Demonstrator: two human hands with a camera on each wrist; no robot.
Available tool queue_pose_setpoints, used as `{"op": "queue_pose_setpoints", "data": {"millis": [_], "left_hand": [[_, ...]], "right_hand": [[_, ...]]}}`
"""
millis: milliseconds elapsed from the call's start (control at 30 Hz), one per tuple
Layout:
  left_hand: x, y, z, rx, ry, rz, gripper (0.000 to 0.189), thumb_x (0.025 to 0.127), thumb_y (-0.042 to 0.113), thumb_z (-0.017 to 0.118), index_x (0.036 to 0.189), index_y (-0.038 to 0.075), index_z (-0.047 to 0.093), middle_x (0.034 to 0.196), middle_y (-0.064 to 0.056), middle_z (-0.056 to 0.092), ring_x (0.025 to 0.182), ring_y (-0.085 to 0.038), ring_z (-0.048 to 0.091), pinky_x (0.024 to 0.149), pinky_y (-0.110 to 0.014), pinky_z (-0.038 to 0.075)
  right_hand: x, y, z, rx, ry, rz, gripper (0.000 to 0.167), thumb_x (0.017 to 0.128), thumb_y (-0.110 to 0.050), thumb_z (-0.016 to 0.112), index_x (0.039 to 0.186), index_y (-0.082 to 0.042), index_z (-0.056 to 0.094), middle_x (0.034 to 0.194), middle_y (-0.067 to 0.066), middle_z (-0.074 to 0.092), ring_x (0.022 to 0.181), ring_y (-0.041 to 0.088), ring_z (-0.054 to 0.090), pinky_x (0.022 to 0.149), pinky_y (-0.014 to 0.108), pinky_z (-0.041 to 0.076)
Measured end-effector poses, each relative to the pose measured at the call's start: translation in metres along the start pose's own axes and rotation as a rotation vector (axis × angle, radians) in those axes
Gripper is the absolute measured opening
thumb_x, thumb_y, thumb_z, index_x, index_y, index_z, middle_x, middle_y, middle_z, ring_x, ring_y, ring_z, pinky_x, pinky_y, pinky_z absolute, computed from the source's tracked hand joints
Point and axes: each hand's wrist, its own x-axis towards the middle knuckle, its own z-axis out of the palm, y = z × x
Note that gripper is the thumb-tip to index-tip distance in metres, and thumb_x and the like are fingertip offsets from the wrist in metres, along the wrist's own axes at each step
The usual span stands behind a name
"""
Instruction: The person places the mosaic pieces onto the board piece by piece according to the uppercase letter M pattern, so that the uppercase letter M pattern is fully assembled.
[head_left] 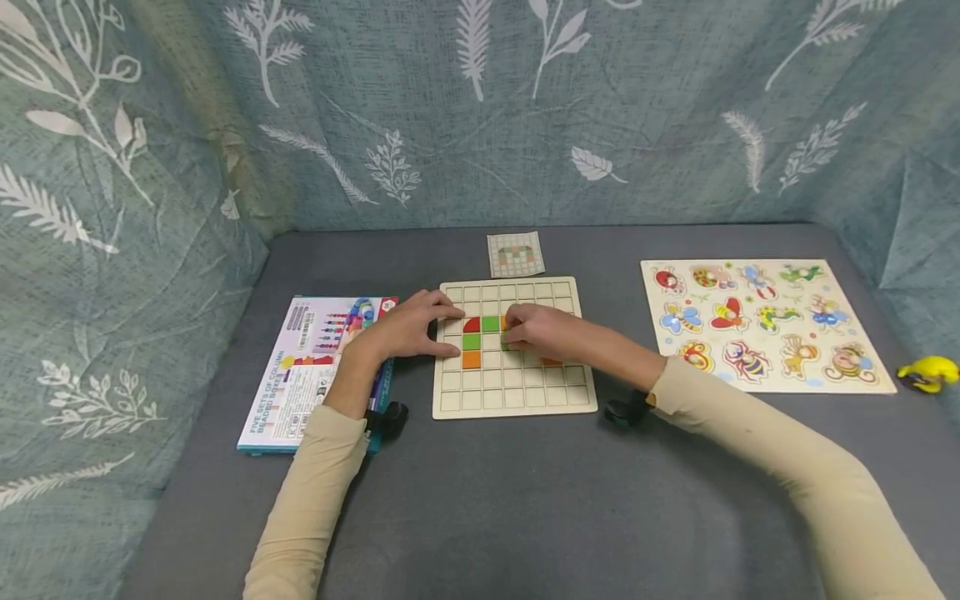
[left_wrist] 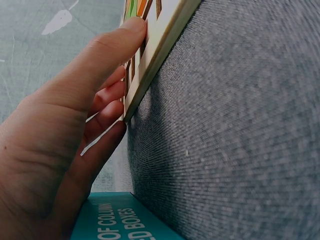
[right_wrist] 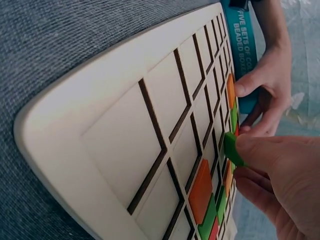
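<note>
A wooden grid board (head_left: 517, 402) lies on the table before me. At its left edge rests my left hand (head_left: 408, 327), thumb and fingers spread over the rim, holding no piece. My right hand (head_left: 546, 330) is over the middle of the board and pinches a green square tile (right_wrist: 232, 149), tilted above the cells. Near the left hand, a red piece with a curved side (head_left: 472, 325), a green tile (head_left: 490, 323), another green tile (head_left: 471, 342) and an orange tile (head_left: 471, 360) sit in cells. Further pieces are partly hidden by the right hand.
Behind the board lies a small paper card (head_left: 515, 260) with a coloured grid pattern. To the left is a flat boxed set (head_left: 288, 392), close to the left forearm. An insect picture puzzle (head_left: 757, 325) and a yellow object (head_left: 930, 372) are at the right.
</note>
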Motion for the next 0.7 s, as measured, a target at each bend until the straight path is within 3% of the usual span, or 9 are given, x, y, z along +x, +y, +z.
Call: {"op": "queue_pose_setpoints", "data": {"millis": [700], "left_hand": [[0.0018,0.0,-0.0006,-0.01,-0.006,-0.019,0.066,0.08,0.051,0.075,0.135,0.019,0.058,0.132,-0.003,0.05,0.118,-0.022,0.044,0.098,-0.045,0.044]], "right_hand": [[0.0034,0.0036,-0.0017,-0.039,-0.053,-0.01,0.006,0.09,-0.01,0.068,0.091,-0.01,0.074,0.091,0.008,0.062,0.08,0.017,0.061,0.07,0.026,0.051]]}}
